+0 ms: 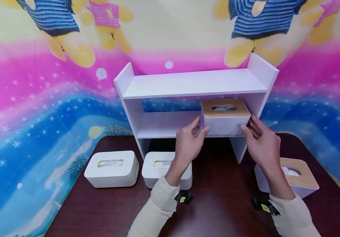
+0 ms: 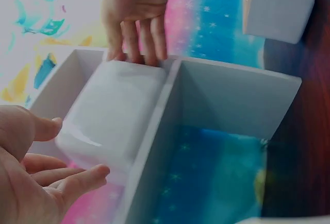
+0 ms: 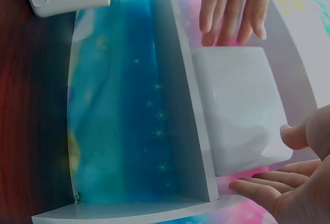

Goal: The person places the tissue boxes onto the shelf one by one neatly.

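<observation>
Flanking the wood-lidded tissue box (image 1: 225,118) on the white shelf (image 1: 164,124), left hand (image 1: 188,143) and right hand (image 1: 262,141) rest straight-fingered against its sides.

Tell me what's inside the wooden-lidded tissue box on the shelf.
Through the oval slot of the tissue box on the shelf, only a bit of white tissue shows; the lid covers everything else.

Desk (image 1: 217,197): dark wood; carries white shelf (image 1: 193,84), two white boxes (image 1: 111,169) (image 1: 158,168), wood-lidded box (image 1: 298,179).
Shelf's lower board: tissue box (image 1: 225,117).
</observation>
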Demonstrator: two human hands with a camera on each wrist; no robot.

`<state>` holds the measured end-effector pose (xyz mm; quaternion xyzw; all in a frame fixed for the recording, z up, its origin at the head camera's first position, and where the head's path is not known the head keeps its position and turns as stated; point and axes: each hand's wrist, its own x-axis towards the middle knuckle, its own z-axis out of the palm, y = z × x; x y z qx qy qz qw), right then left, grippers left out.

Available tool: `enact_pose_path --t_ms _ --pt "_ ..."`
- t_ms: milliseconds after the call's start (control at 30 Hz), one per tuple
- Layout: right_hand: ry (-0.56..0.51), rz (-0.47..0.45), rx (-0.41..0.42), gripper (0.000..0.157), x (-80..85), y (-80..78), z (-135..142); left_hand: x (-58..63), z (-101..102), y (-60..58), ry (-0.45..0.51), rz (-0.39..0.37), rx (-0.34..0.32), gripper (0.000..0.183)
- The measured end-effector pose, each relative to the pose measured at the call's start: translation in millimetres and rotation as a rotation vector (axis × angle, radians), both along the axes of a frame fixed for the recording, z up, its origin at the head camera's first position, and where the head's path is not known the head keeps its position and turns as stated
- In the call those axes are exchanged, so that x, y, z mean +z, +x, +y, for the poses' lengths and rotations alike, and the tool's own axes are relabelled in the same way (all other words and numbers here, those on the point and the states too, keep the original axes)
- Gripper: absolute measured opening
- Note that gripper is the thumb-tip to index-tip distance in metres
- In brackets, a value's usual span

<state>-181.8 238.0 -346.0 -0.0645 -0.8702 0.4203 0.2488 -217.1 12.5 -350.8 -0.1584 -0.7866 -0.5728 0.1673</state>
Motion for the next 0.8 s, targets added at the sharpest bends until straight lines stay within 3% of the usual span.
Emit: enact_pose_path --t_ms 267,433,600,800 --pt "-0.005 0.002 0.034 0.065 -13.3 28.2 -5 -4.6 -45 25.7 0.016 0.018 -0.010 0.058" --pt "0.075 -0.010 0.098 0.063 -22.8 36.5 -12 -14.8 -77 38.6 -0.012 0.008 0.034 0.061" --pt "0.110 -0.012 0.169 0.058 -32.2 40.2 -23 -24.7 -104 45.2 -0.084 -0.019 0.071 0.064" --pt "0.094 -0.079 0.274 0.060 -47.0 41.5 -37 -35.2 -128 48.9 -0.164 -0.052 0.140 0.064"
